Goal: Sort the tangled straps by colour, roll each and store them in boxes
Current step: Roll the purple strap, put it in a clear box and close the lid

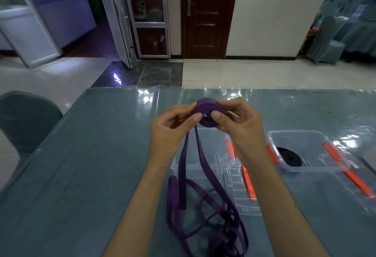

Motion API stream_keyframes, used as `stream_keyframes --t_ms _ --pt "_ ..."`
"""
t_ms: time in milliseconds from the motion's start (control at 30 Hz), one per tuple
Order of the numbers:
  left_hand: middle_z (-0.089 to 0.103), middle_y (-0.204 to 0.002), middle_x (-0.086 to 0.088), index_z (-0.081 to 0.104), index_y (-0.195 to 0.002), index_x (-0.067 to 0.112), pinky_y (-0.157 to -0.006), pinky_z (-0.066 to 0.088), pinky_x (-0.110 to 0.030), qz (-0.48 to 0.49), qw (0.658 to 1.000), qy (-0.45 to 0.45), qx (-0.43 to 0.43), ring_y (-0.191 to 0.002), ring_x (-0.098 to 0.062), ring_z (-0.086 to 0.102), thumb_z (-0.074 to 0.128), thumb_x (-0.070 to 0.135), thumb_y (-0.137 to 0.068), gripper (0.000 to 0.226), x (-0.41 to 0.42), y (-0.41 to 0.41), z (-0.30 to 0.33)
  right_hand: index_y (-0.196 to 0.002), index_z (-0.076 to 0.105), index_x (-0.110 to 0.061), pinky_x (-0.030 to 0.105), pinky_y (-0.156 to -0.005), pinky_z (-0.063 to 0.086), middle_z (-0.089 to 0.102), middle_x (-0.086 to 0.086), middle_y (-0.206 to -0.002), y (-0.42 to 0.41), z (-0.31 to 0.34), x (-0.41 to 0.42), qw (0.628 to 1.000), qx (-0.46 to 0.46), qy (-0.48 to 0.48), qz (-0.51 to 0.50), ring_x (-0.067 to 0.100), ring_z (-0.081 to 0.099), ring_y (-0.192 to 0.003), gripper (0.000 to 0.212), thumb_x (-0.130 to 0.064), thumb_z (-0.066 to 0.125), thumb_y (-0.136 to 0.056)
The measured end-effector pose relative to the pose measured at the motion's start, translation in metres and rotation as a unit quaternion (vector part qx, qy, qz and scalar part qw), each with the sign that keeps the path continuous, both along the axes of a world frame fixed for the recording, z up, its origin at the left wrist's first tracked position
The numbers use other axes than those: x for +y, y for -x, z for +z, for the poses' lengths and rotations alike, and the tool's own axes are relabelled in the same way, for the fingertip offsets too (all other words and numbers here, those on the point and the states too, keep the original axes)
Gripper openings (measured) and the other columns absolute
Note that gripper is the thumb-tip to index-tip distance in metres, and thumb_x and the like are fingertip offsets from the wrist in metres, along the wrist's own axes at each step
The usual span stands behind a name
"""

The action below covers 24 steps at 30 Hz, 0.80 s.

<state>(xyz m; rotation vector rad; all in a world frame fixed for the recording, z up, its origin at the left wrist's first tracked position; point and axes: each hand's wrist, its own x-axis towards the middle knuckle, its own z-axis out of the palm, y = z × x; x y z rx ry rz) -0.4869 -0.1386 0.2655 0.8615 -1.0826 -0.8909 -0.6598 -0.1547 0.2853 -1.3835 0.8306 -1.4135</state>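
Both hands: up over the table, working one purple strap between them, fingers curled onto it on each side
Left hand (173, 123): thumb and fingertips pinch the left edge of the roll, the loose strap running down right under the palm
Right hand (237, 118): thumb pressed on the front of the roll by the hollow middle, other fingers wrapped round its right side
Purple roll (205, 112): partly wound coil of the strap, held in the air above the table, a bit loose in the middle so you can see through the core
Loose purple strap (201, 201): two lengths hang down from the roll between the forearms, then end in a messy looped pile on the table near the front edge; something dark is mixed in at the very bottom of the pile, can't tell what it is
Near clear box (205, 163): see-through tub sitting right behind the hanging strap, orange latch on its right side
Right clear box (309, 155): also open, orange latches on both sides, well to the right of the hands
Black roll (290, 157): already coiled, lying flat inside the right box
Lids (242, 193): clear with orange clips, lying flat on the table in front of the boxes
Table (81, 175): grey-blue cloth under a shiny clear plastic cover
Chair (26, 120): grey cover, tucked in at the left edge of the table
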Motion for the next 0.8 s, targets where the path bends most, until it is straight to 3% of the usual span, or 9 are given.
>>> stream_keyframes --t_ms 133,300,433,567,700,800 --pt "0.081 -0.101 -0.004 0.078 -0.105 0.012 -0.086 0.06 -0.026 -0.001 1.0 0.017 -0.016 -0.099 -0.021 0.078 0.081 0.001 -0.085 0.023 0.001 0.0 0.004 -0.086 0.057 -0.008 0.043 -0.079 0.064 0.078 0.005 -0.094 -0.001 -0.006 0.0 0.999 -0.005 -0.037 0.03 0.027 0.078 -0.094 0.027 -0.012 0.082 -0.078" --pt "0.079 -0.11 -0.008 0.077 -0.113 0.011 -0.091 0.058 -0.028 0.0 1.0 0.014 -0.02 -0.106 -0.023 0.075 0.079 0.004 -0.087 0.026 -0.001 0.002 -0.001 -0.107 0.068 -0.011 0.044 -0.074 0.066 0.078 0.01 -0.098 -0.002 -0.005 0.002 1.0 -0.022 -0.015 -0.007 0.03 0.078 -0.096 0.029 -0.011 0.081 -0.081" --pt "0.079 -0.107 -0.009 0.078 -0.111 0.008 -0.088 0.06 -0.027 0.0 0.999 0.021 -0.047 -0.1 -0.022 0.077 0.081 0.001 -0.085 0.027 0.0 -0.003 -0.004 -0.096 0.062 -0.005 0.041 -0.081 0.064 0.079 0.012 -0.1 -0.001 -0.011 0.001 1.0 -0.002 -0.012 -0.015 0.029 0.078 -0.095 0.026 -0.007 0.083 -0.081" --pt "0.08 -0.102 -0.008 0.078 -0.103 0.01 -0.086 0.061 -0.028 0.022 0.999 0.009 -0.025 -0.098 -0.023 0.078 0.082 0.0 -0.083 0.022 0.003 0.004 -0.009 -0.104 0.063 -0.013 0.045 -0.08 0.065 0.076 0.012 -0.102 0.002 -0.011 0.0 0.999 0.041 0.013 -0.03 0.03 0.077 -0.093 0.034 -0.018 0.085 -0.079" --pt "0.081 -0.106 -0.004 0.078 -0.108 0.014 -0.09 0.06 -0.028 -0.029 0.999 -0.021 -0.027 -0.103 -0.022 0.077 0.079 0.0 -0.086 0.025 -0.001 -0.002 -0.009 -0.099 0.063 -0.009 0.053 -0.084 0.064 0.076 0.015 -0.104 -0.001 -0.022 0.001 0.999 0.019 0.008 -0.04 0.032 0.076 -0.097 0.024 -0.009 0.082 -0.085" --pt "0.081 -0.102 -0.008 0.078 -0.104 0.006 -0.086 0.061 -0.029 -0.004 1.0 -0.018 -0.016 -0.099 -0.024 0.078 0.083 -0.001 -0.082 0.023 0.0 -0.003 -0.008 -0.089 0.059 -0.005 0.051 -0.087 0.063 0.078 0.015 -0.102 0.003 -0.024 0.0 0.999 0.029 -0.018 -0.009 0.033 0.077 -0.099 0.022 -0.005 0.081 -0.086"
